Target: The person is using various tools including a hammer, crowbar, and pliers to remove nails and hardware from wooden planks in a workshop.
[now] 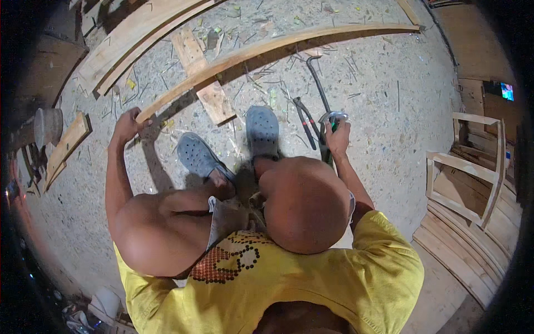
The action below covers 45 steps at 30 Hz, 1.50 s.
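Note:
My left hand is closed around the near left end of a long, narrow wooden strip. From there the strip runs up and across to the far right, passing over a short plank on the floor. My right hand is curled over a tool with green parts and a shiny round head; my fingers hide much of it, so its kind is unclear. Just left of that hand lie pincers with red and dark handles. A dark pry bar reaches away beyond the hand.
My feet, in grey clogs, stand on the concrete floor, where nails and wood scraps are scattered. Boards lie at the far left. A wooden frame rests on stacked planks at the right. A wood piece leans left.

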Available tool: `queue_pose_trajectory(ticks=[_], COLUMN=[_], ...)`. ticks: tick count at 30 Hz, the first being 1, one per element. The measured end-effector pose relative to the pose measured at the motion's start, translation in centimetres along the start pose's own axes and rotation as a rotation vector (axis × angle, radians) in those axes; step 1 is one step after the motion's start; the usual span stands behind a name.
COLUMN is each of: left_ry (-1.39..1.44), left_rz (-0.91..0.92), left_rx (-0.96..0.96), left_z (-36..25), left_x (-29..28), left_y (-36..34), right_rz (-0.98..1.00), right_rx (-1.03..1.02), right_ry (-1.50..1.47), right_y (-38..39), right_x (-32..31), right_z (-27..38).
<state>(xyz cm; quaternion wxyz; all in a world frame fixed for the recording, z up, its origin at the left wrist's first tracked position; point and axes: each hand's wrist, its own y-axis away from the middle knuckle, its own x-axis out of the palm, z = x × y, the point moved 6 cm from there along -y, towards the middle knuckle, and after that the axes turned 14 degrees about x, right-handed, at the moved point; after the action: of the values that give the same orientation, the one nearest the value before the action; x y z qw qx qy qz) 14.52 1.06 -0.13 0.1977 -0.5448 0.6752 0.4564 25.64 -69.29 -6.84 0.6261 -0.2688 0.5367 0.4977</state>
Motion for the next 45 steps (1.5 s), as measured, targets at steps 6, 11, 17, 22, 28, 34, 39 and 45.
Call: queue_pose_trajectory(ticks=[6, 11, 17, 22, 28, 34, 39, 45], left_ry=[-0.139, -0.293, -0.336, -0.485, -0.505, -0.284, -0.102, -0.371], left_rz=[-0.315, -0.421, -0.339, -0.294, -0.284, -0.239, -0.291, -0.279], left_rx=[0.114, 0.171, 0.116, -0.023, -0.106, -0.012, 0.168, 0.025], left_z=[-2.6, -0.2, 0.2, 2.2, 4.0, 4.5, 1.6, 2.0], left_x=[-1.7, 0.5, 0.3, 0.6, -0.2, -1.6, -1.4, -0.4], left_y=[4.2, 7.2, 6.9, 5.0, 6.0, 8.1, 5.7, 6.3], right_rz=[0.146, -0.017, 0.290, -0.191, 0.018, -0.233, -0.302, 0.201], right_rx=[-0.337, -0.297, -0.080, -0.040, 0.074, 0.120, -0.195, -0.196], right_ry=[-0.020, 0.027, 0.125, 0.115, -0.014, 0.068, 0.031, 0.121], right_y=[7.4, 7.3, 4.2, 3.7, 3.1, 3.0, 1.2, 0.3], right_x=[-0.1, 1.0, 1.8, -0.3, 1.4, 2.4, 1.5, 2.8], right_z=[3.3, 1.5, 0.4, 0.1, -2.9, -9.0, -9.1, -2.2])
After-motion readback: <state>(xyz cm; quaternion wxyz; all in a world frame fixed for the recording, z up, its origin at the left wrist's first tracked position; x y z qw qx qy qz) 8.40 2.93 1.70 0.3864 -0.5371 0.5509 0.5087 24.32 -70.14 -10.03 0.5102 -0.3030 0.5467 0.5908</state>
